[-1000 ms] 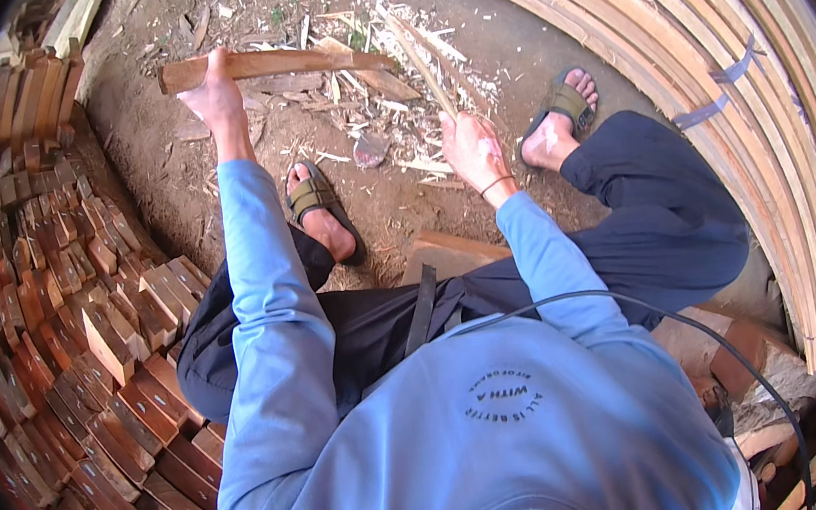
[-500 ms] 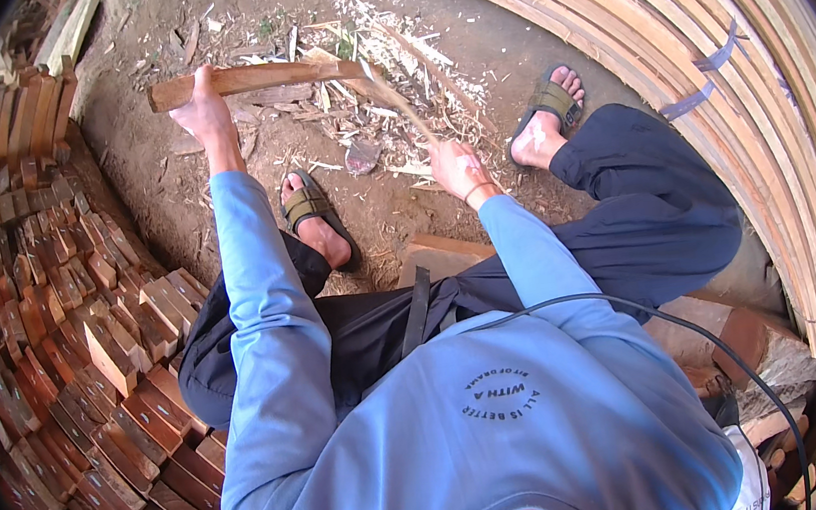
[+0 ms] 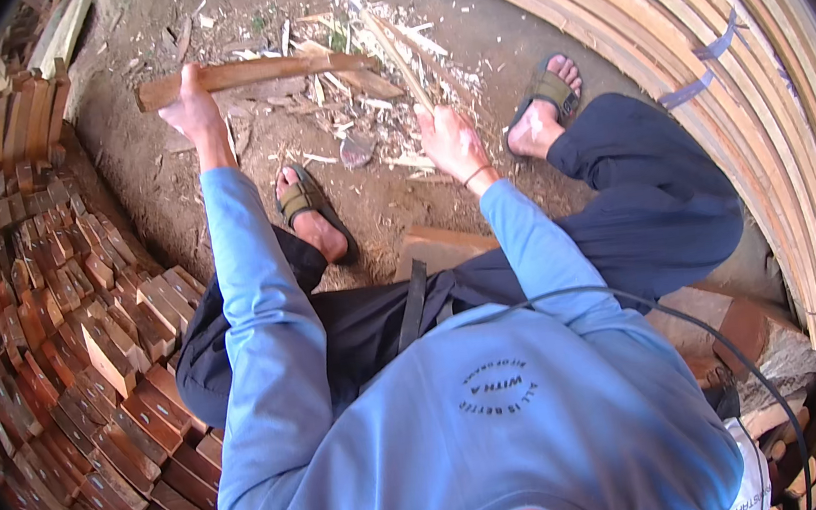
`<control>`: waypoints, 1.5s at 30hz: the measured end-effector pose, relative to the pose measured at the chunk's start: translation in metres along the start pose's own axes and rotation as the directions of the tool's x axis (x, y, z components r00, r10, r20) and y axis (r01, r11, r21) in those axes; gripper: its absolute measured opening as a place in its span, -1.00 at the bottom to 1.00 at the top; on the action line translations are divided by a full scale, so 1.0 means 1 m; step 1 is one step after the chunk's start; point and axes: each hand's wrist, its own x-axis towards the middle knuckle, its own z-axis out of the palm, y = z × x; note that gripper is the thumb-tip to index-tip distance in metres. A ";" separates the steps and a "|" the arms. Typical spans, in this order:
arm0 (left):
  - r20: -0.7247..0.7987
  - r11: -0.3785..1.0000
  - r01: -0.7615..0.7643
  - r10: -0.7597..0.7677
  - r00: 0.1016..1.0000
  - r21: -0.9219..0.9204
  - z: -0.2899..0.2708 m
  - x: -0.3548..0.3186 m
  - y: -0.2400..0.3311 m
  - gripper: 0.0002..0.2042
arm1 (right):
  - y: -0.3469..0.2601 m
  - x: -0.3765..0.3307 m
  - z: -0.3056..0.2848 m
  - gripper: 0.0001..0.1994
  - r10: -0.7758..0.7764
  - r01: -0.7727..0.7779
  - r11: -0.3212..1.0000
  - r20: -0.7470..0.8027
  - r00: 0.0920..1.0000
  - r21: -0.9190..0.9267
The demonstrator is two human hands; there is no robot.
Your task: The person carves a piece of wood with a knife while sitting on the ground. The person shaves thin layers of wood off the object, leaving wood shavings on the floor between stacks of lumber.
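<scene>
Bare dirt ground [image 3: 168, 182], littered with pale wood shavings [image 3: 361, 109] at upper centre. Stacked reddish wood blocks [image 3: 66, 344] filled the left of the frame; a curved bundle of long pale slats [image 3: 764, 114] ran down the right. The person sat low, sandalled feet either side of the shavings.

Left hand [image 3: 192, 106], upper left, was closed around a flat reddish wood piece [image 3: 247, 74] near its left end; the piece lay roughly level, its right end reaching over the shavings. Left arm was nearly straight, stretched well forward.

Right hand [image 3: 447, 135], upper centre, was closed around the handle of a long thin blade-like tool [image 3: 384, 41], which angled up and left toward the far end of the wood piece. Contact between them could not be told. Right elbow bent, wrist cocked.

Judgement: the wood piece looked stiff, fairly light, rough and splintery. Best taken at the end away from the tool, fingers wrapped across its width.
</scene>
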 end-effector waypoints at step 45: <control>-0.081 0.999 0.039 -0.040 0.996 -0.013 0.004 0.009 0.004 -0.78 | -0.010 0.005 -0.005 -0.72 -0.009 0.018 0.998 0.139 0.990 -0.067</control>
